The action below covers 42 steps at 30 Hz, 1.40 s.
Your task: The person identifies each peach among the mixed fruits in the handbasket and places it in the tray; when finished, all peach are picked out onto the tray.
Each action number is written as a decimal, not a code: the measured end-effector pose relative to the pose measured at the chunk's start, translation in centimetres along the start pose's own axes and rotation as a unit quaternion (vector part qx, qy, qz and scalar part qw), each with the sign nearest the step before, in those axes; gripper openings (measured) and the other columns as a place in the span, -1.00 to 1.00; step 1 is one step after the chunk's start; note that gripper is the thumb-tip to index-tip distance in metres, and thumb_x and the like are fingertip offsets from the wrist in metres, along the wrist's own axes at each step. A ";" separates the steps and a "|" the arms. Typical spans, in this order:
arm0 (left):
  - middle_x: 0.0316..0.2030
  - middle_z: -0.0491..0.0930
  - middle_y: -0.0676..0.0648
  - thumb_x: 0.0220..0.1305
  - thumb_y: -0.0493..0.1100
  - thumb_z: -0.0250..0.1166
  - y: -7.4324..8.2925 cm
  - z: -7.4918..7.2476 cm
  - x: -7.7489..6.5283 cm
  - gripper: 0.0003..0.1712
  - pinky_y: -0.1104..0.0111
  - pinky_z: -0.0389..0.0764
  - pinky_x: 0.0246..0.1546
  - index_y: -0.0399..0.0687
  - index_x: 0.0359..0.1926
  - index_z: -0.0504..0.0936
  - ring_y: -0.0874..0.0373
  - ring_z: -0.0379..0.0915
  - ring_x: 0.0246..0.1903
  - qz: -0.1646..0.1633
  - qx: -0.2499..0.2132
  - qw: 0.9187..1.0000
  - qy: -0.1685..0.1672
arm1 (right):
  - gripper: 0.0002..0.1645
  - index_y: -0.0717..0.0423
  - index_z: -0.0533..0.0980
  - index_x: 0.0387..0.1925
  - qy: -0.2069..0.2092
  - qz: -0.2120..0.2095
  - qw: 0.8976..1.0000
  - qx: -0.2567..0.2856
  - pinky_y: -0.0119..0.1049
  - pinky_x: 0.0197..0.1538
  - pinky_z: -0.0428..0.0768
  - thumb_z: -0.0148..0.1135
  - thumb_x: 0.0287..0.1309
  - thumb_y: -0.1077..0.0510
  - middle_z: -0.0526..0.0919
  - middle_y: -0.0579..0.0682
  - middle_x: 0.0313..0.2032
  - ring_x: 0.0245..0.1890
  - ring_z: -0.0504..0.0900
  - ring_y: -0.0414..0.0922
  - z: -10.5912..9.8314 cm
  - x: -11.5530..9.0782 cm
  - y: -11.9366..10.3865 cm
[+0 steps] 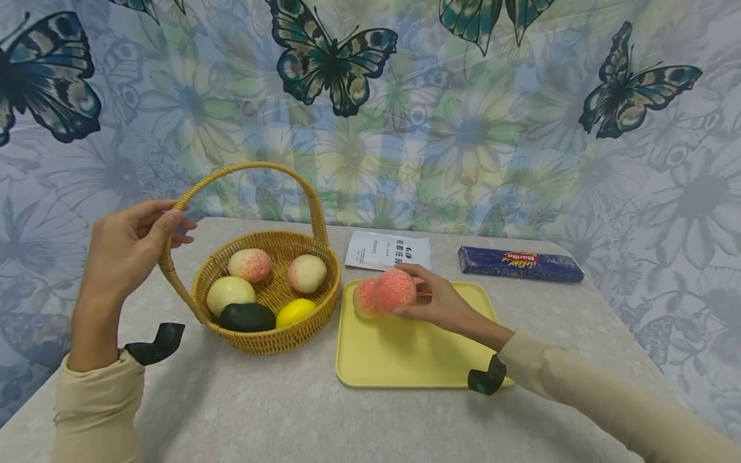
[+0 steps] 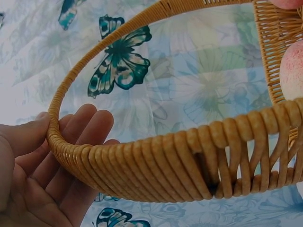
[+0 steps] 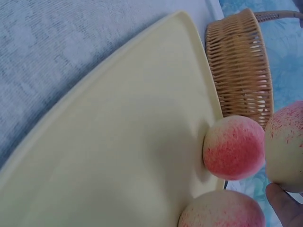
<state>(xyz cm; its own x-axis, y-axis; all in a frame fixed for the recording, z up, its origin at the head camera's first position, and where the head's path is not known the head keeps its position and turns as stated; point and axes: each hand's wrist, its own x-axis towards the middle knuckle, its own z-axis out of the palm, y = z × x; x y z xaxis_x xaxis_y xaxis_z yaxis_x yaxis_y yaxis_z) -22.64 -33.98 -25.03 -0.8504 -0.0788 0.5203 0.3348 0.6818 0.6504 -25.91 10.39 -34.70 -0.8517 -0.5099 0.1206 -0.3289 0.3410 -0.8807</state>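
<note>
My left hand [image 1: 130, 241] holds the side of the wicker basket's [image 1: 272, 344] arched handle [image 2: 142, 163] between thumb and fingers. Inside the basket are two pink-speckled peaches [image 1: 249, 265], a pale round fruit [image 1: 230, 296], a dark green oblong item [image 1: 247, 317] and a yellow lemon [image 1: 296, 312]. Over the yellow tray [image 1: 405, 360], my right hand [image 1: 437, 299] grips a pink peach [image 1: 396, 290], lifted off the surface. Another peach [image 3: 235, 147] sits by the tray's edge near the basket, with a further peach [image 3: 225, 213] close by, partly cut off in the right wrist view.
Behind the tray lies a white printed packet [image 1: 376, 249]. A blue Barilla box [image 1: 521, 264] rests at the back right of the table [image 1: 260, 405]. A butterfly-patterned cloth [image 1: 405, 128] hangs behind the table's far edge.
</note>
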 end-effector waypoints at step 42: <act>-0.39 0.55 0.42 0.41 -0.06 0.11 0.1 -0.1 -0.1 -0.56 0.70 0.56 -0.47 -0.28 0.14 0.53 0.56 0.56 -0.46 -0.005 -0.001 1.000 -0.005 | -0.07 -0.03 0.15 0.42 0.074 0.022 0.996 0.042 -0.26 -0.01 0.65 0.40 0.08 0.18 0.20 0.13 0.36 0.16 0.47 0.15 -4.1 -3.1 2.1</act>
<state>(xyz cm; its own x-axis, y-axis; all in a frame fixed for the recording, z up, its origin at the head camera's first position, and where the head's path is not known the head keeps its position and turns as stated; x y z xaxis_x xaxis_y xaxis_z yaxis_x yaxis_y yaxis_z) -22.49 -34.01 -24.91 -0.8573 -0.0779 0.5089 0.3278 0.6797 0.6562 -25.64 15.92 -34.99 -0.9171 -0.3723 0.1424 -0.2606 0.2896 -0.9210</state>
